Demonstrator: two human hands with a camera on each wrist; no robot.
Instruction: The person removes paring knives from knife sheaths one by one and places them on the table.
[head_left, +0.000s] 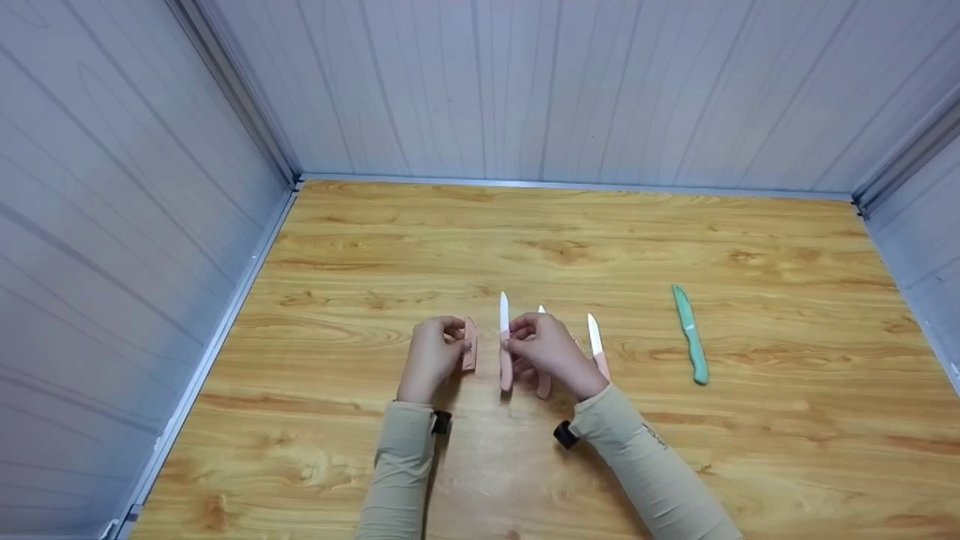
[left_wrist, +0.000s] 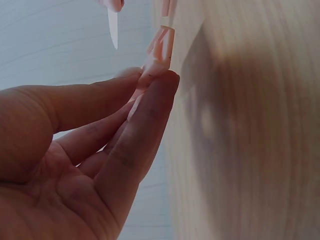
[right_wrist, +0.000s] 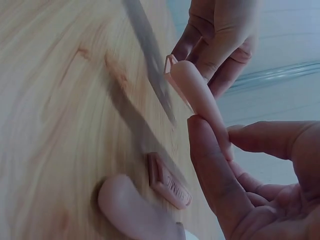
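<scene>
I have the left hand (head_left: pixel 433 358) holding a pink sheath (head_left: pixel 469 352) in a pinch between thumb and fingertips, the grip nearly closed and the other fingers loosely bent behind. My right hand (head_left: pixel 551 349) pinches the pink handle of a white-bladed knife (head_left: pixel 505 360) the same way, thumb on one side and fingers on the other. The left wrist view shows me the sheath raised off the surface (head_left: pixel 480 465), and the right wrist view shows the handle raised too. Sheath and knife stand apart from each other, side by side, somewhat nearer the surface's left edge than its right, with the blade pointing toward the far edge. Just to the right, a second pink-handled knife (head_left: pixel 543 386) lies partly covered by my right hand, its white tip showing beyond the knuckles. Further toward the right edge lies a third pink-handled knife (head_left: pixel 595 334), its handle partly hidden by the wrist. In the right wrist view, another pink sheath (right_wrist: pixel 170 185) with raised lettering rests on the surface near a pink handle. Well apart, closer to the right edge, a green knife (head_left: pixel 699 360) lies with its covered blade toward the far edge, a narrow pale band between cover and handle.
</scene>
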